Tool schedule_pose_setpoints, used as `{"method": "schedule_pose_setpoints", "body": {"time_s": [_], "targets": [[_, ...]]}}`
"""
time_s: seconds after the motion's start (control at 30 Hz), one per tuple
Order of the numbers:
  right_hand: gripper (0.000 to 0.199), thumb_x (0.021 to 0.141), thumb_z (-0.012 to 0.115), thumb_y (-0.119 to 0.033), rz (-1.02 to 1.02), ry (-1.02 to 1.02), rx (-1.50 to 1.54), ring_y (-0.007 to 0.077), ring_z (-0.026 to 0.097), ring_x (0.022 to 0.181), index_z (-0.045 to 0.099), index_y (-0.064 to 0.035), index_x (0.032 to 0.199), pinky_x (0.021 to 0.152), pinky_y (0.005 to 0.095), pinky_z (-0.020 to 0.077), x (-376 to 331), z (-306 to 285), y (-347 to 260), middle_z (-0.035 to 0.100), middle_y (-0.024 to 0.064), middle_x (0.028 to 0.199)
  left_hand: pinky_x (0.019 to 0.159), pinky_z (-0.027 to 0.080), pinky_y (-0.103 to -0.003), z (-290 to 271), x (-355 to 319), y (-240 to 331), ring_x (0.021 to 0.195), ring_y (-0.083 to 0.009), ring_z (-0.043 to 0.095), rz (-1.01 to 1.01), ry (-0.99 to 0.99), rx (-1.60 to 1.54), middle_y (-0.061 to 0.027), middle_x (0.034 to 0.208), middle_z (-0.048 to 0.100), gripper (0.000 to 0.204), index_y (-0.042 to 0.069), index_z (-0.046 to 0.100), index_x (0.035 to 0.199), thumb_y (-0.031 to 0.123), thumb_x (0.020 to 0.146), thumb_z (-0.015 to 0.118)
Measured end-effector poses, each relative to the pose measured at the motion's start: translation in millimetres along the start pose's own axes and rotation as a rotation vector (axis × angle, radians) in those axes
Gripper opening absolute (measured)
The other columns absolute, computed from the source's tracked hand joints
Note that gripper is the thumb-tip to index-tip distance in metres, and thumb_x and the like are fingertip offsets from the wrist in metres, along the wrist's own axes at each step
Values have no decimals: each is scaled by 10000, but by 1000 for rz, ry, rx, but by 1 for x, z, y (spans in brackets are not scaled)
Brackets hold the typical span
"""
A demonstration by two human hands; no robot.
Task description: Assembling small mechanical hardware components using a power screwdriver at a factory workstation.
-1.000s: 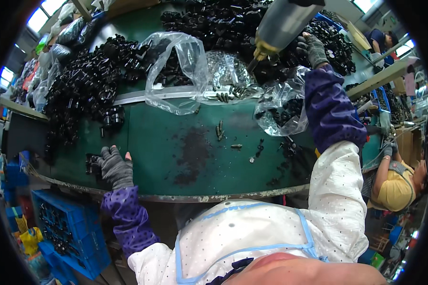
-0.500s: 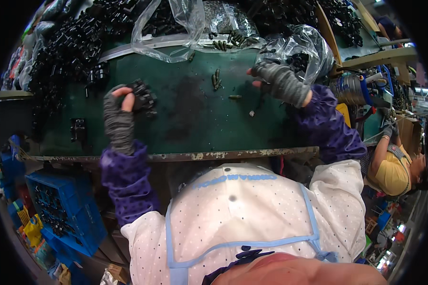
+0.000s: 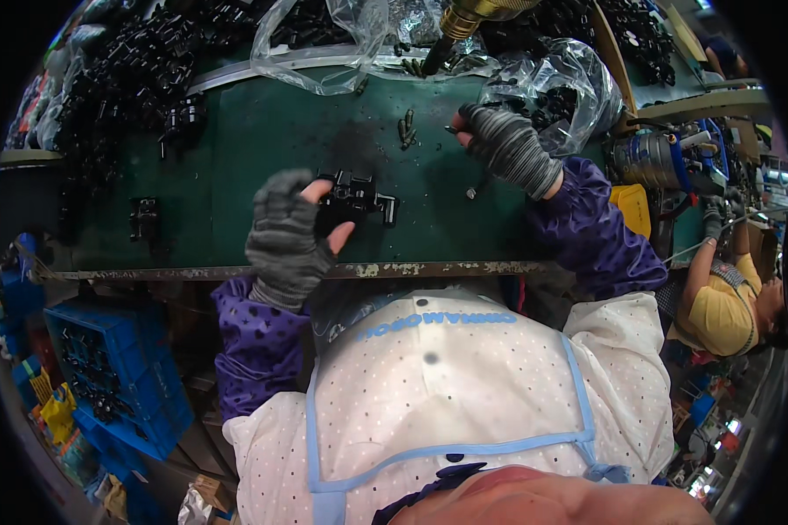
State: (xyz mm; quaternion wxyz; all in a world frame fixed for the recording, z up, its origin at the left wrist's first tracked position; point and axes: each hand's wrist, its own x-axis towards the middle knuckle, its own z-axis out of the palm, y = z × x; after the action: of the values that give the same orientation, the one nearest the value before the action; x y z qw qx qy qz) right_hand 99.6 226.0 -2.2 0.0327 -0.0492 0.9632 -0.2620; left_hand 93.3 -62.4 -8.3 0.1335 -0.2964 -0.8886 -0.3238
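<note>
My left hand (image 3: 293, 236), in a grey fingerless glove, grips a black blocky mechanical part (image 3: 352, 194) between thumb and fingers, low over the green worktop. The part has a bright-edged end on its right. Further right and higher, my right hand (image 3: 508, 149), gloved alike, pinches a small dark piece (image 3: 452, 130) at its fingertips; its kind is too small to make out. Between the hands, several small brass-coloured pins or screws (image 3: 406, 129) lie on the worktop. A brass-coloured power driver (image 3: 481, 10) with a dark tip hangs at the top, above the far edge.
Black parts (image 3: 123, 87) are heaped at the far left; one more (image 3: 144, 217) lies near the front edge. Clear plastic bags (image 3: 578, 96) of parts line the back. A blue crate (image 3: 153, 385) stands lower left. A co-worker in yellow (image 3: 722, 306) is at far right.
My left hand has moved right and nearer with the black part. My right hand has shifted slightly left, and a dark piece shows at its fingertips. The driver has come into view; one loose brass-coloured piece no longer shows.
</note>
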Motion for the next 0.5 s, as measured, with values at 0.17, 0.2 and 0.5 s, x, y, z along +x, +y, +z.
{"method": "schedule_pose_setpoints", "body": {"time_s": [0.17, 0.2, 0.5], "targets": [[174, 725, 623, -49, -195, -13, 410, 201, 599, 706, 561, -45, 888, 634, 295, 480, 1, 15, -19, 597, 94, 759, 852, 399, -381, 33, 41, -9, 1046, -279, 439, 289, -453, 94, -105, 1098, 465, 618, 130, 490, 1086, 205, 520, 727], [174, 725, 623, -49, -198, -14, 411, 201, 599, 706, 561, -45, 888, 634, 295, 480, 2, 22, -20, 597, 94, 759, 852, 399, -381, 35, 44, -10, 1046, -279, 439, 287, -452, 96, -105, 1098, 465, 618, 130, 490, 1086, 205, 520, 727], [195, 697, 648, -35, -508, 62, 301, 235, 581, 698, 570, -26, 876, 616, 305, 473, 9, 18, -46, 579, 100, 773, 799, 417, -390, 53, 28, -4, 949, -307, 470, 108, -285, 44, -114, 1044, 477, 657, 120, 449, 1128, 227, 539, 719]]}}
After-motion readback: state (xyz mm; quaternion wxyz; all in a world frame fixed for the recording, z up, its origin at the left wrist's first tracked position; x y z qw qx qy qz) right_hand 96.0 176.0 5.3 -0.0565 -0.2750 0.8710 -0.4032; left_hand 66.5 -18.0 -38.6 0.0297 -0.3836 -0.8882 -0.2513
